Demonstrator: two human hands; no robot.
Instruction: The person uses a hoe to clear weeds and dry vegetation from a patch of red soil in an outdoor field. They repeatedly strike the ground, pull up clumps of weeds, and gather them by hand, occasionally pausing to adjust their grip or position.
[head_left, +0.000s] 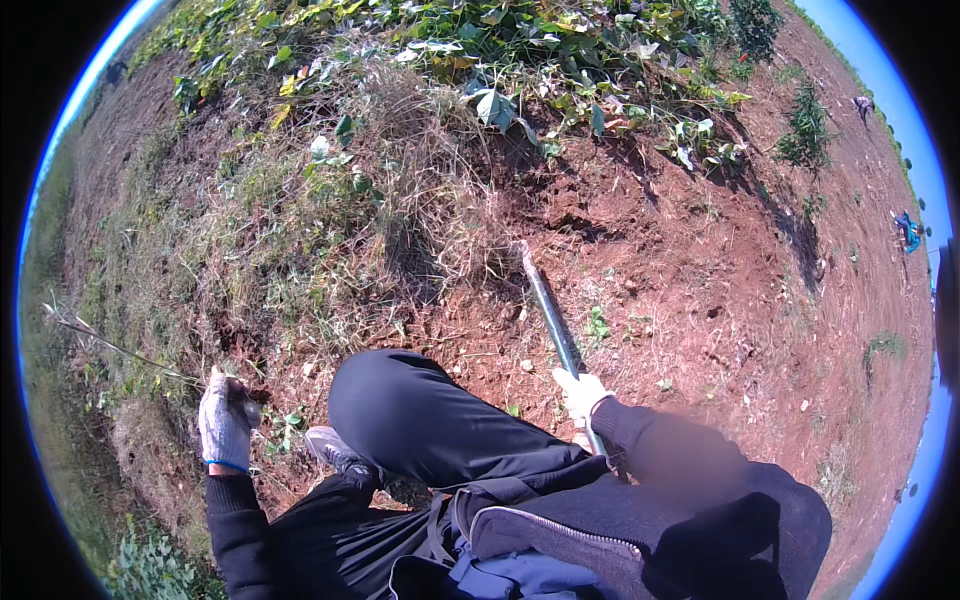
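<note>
My right hand (581, 395), in a pale work glove, is closed around the green shaft of a long-handled tool (551, 315). The shaft slants up and away to a soil-coloured end at the edge of a clump of dry grass (450, 202); no blade can be made out there. At far left, my left hand (227, 424) wears a white knit glove with a blue cuff edge. Its fingers are curled around a thin dry weed stalk (124, 349) that sticks out to the left. Between the hands is my bent knee (397, 412) in dark trousers.
Reddish bare soil (675, 300) slopes off to the right. Leafy green vines (525, 45) cover the ground ahead, with weeds (300, 225) to the left. Small shrubs (806, 127) grow at upper right. Two people (909, 231) are far off at the right rim.
</note>
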